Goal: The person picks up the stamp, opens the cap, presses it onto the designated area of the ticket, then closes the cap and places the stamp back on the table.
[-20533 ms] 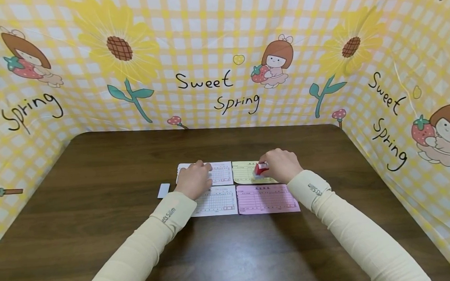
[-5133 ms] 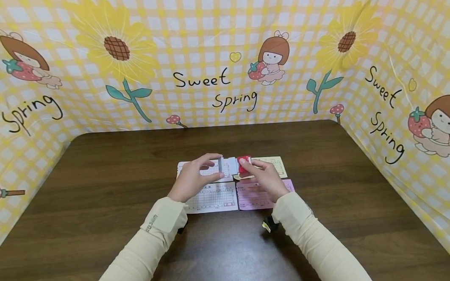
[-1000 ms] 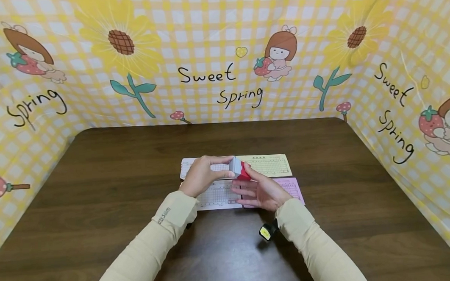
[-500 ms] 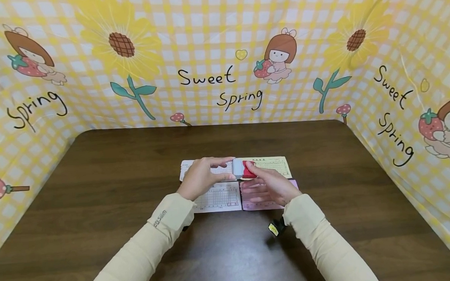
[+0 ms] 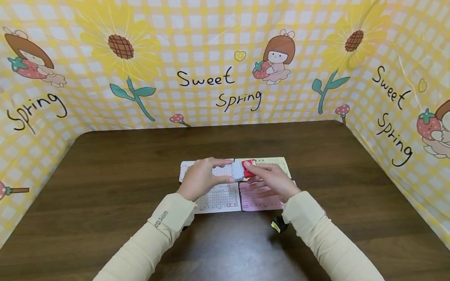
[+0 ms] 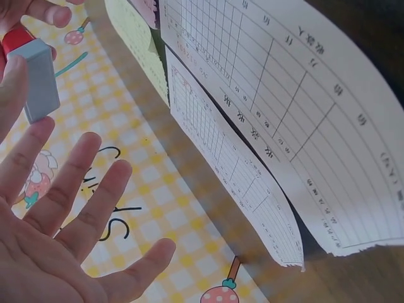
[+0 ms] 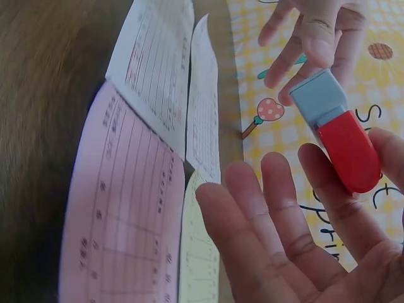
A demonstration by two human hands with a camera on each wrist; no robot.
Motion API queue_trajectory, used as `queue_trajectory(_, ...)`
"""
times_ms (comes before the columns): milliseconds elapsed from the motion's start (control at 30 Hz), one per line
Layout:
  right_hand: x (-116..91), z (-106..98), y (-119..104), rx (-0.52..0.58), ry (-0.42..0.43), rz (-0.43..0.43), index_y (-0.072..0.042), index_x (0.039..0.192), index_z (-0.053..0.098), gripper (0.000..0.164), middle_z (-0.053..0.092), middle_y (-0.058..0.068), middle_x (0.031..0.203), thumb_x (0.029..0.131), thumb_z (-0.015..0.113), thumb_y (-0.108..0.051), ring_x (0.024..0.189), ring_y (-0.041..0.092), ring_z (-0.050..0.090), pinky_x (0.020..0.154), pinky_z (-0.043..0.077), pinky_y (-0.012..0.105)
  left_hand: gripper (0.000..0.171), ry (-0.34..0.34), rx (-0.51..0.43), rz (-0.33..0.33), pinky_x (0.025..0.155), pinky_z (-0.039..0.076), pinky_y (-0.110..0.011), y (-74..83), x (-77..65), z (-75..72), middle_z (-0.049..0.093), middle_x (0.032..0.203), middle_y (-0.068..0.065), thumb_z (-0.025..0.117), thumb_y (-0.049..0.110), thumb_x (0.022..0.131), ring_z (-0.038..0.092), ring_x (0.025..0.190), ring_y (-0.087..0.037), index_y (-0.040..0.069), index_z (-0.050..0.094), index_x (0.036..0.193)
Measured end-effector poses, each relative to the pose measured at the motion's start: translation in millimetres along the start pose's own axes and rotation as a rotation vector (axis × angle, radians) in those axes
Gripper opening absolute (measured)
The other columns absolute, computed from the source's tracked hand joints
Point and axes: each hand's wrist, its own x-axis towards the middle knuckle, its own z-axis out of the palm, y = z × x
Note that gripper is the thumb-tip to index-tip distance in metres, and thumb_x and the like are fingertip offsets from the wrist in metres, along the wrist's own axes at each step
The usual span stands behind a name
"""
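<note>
Above the slips, my left hand (image 5: 200, 178) pinches a pale grey cap (image 5: 237, 171) between thumb and finger. My right hand (image 5: 274, 180) pinches the red body of a stamp (image 5: 248, 168) between thumb and index finger, its other fingers spread. In the right wrist view, the cap (image 7: 319, 98) covers the end of the red stamp (image 7: 350, 151), with a short pale neck showing between. Below lie two white slips (image 5: 220, 198), a yellow slip (image 5: 281, 165) and a pink slip (image 5: 260, 201), partly hidden by the hands. A small red mark (image 5: 232, 204) is on the nearer white slip.
The slips lie in two rows on a dark brown wooden table (image 5: 115, 163). A yellow checked cloth (image 5: 204, 44) printed with flowers walls the back and sides. A black wrist camera (image 5: 279, 224) hangs under the right sleeve.
Earlier the right hand held the stamp over the yellow slip while the cap lay on the table at left. The left hand has since picked up the cap; lately both hands shifted only slightly.
</note>
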Motion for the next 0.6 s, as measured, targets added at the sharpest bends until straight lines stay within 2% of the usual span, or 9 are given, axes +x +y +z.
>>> queue_trajectory(367, -1.1, 1.4, -8.2, -0.134, 0.082, -0.016, -0.004, 0.111, 0.074, 0.041, 0.074, 0.014, 0.097, 0.096, 0.068, -0.043, 0.094, 0.037, 0.070, 0.082, 0.058, 0.051, 0.053, -0.023, 0.079, 0.017, 0.094, 0.052, -0.049, -0.7, 1.0, 0.1, 0.069, 0.130, -0.003, 0.085, 0.039, 0.082, 0.061, 0.125, -0.027, 0.021, 0.072, 0.130)
queue_trajectory(467, -0.5, 0.4, -9.2, -0.170, 0.107, -0.031, -0.005, 0.108, 0.075, 0.040, 0.073, 0.012, 0.095, 0.095, 0.070, -0.043, 0.088, 0.034, 0.069, 0.079, 0.059, 0.049, 0.053, -0.026, 0.114, 0.021, 0.091, 0.053, -0.049, -2.2, 0.5, -0.4, 0.068, 0.131, -0.003, 0.085, 0.038, 0.082, 0.061, 0.126, -0.027, 0.021, 0.071, 0.131)
queue_trajectory(600, -0.5, -2.9, -11.0, -0.241, 0.141, -0.058, -0.009, 0.109, 0.077, 0.040, 0.073, 0.010, 0.101, 0.093, 0.072, -0.045, 0.086, 0.031, 0.069, 0.074, 0.060, 0.044, 0.053, -0.039, 0.184, 0.021, 0.091, 0.052, -0.052, -6.1, -0.5, -1.3, 0.068, 0.132, -0.003, 0.085, 0.036, 0.082, 0.061, 0.125, -0.027, 0.020, 0.071, 0.131)
